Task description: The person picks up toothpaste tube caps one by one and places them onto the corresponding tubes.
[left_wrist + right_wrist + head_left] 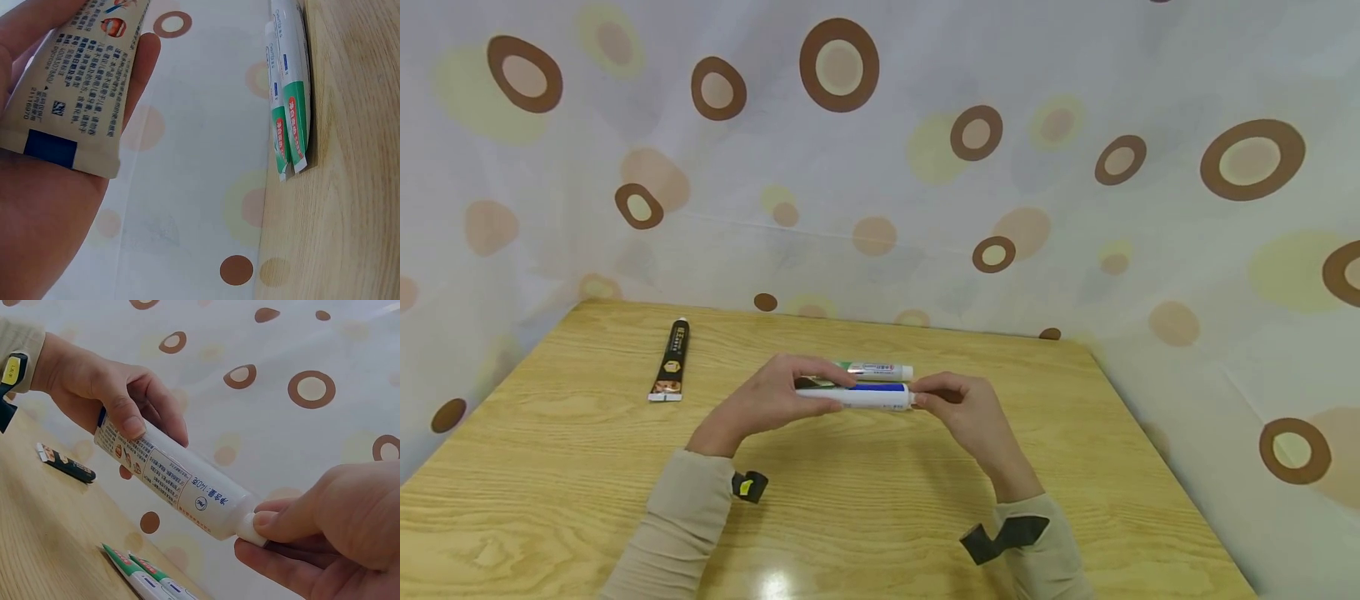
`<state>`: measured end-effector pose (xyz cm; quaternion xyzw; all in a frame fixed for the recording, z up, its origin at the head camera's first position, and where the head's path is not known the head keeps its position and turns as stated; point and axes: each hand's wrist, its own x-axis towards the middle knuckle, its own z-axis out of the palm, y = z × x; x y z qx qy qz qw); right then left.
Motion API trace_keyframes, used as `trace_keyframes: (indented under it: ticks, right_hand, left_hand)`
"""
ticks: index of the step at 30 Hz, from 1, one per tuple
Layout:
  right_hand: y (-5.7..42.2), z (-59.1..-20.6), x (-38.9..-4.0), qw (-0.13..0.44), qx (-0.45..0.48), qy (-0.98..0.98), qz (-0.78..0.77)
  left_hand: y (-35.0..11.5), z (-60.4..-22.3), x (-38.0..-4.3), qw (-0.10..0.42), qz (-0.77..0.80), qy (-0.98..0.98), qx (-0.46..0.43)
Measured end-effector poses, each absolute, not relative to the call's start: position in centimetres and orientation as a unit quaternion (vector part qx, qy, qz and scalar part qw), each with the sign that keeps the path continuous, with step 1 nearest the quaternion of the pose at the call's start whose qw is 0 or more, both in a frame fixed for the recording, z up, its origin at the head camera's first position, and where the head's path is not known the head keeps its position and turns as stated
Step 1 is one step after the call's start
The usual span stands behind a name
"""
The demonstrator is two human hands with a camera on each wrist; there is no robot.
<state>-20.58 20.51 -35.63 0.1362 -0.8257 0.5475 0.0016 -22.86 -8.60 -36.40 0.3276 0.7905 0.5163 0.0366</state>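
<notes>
A white and blue toothpaste tube [874,398] is held level above the table between both hands. My left hand [778,392] grips its flat crimped end, thumb on one face and fingers on the other. At the opposite end, my right hand [970,417] pinches the white cap [251,530] between thumb and forefinger; the cap sits on the tube's neck. Printed text covers the tube's back [78,81] in the left wrist view. Behind it, two green and white toothpaste tubes [299,112] lie side by side on the table.
A black toothpaste tube [671,362] lies on the left of the wooden table [850,517], its cap pointing to the back. A white curtain with brown and yellow circles [880,183] hangs behind the table and along its sides.
</notes>
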Motion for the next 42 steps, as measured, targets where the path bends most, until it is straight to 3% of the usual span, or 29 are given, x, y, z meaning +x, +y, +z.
trace_keyframes:
  ticks: [30,42]
  right_hand:
    - [21.9,-36.2,-21.0,-0.001,0.142,-0.834,0.533]
    - [21.5,-37.0,-21.4,0.003,0.151,-0.857,0.492]
  left_hand:
    - [-10.2,-37.0,-23.1,0.073,0.491,0.817,0.292]
    - [-9.8,-37.7,-23.6,0.151,0.473,0.807,0.320]
